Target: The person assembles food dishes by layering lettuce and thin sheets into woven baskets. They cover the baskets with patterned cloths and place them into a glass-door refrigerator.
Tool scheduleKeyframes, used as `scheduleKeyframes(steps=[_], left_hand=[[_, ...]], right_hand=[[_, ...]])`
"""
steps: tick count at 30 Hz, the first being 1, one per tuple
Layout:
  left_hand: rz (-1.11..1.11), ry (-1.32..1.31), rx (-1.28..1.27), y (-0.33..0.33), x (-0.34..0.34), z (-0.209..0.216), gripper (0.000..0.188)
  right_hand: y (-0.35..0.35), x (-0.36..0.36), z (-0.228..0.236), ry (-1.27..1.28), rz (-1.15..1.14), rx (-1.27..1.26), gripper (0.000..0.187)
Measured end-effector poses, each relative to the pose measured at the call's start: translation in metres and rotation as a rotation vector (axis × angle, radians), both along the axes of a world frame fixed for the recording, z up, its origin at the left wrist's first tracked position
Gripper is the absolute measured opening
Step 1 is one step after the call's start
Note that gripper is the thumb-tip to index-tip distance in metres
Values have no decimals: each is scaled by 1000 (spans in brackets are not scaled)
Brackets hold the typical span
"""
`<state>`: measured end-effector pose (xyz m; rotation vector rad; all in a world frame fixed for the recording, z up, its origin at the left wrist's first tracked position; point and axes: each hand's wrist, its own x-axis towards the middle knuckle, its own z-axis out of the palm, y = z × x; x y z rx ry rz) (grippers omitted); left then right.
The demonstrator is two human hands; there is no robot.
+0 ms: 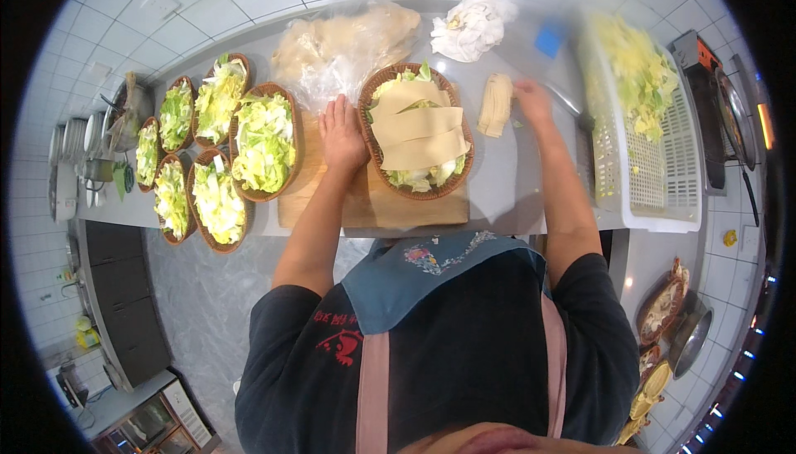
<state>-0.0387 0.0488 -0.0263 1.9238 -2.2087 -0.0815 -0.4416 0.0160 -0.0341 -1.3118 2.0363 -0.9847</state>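
Left hand (342, 137): fingers extended, nothing in it, at the left rim of the wicker basket (424, 192). Basket sits on the wooden board (377, 215), loaded with chopped cabbage (410, 179), pale flat sheets (419, 126) overlapping across the top. Right hand (535, 101): fingertips at the right edge of the folded pale stack (496, 106) (can't tell if it's gripping or just touching). Stack lies on the grey surface (518, 180), right of the basket. Six more cabbage-filled baskets (265, 143) grouped left; white crate (655, 199) with more cabbage far right.
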Motion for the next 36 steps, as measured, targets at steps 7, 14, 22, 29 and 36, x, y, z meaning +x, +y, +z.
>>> scheduleKeyframes(steps=[7,14,22,29,36], left_hand=[[14,-3,-17,-2,0,-7,58],[-104,152,-46,-13,12,9,54],[-87,578,-110,-14,25,62,30],[-179,699,-183,-26,-20,141,33],[-627,938,127,-42,-105,189,44]], right_hand=[[-6,-14,4,-59,79,185,34],[-19,-12,0,8,50,109,33],[-11,-17,47,-226,44,160,23],[-1,-6,125,287,228,-175,20],[19,37,230,132,540,-113,16]])
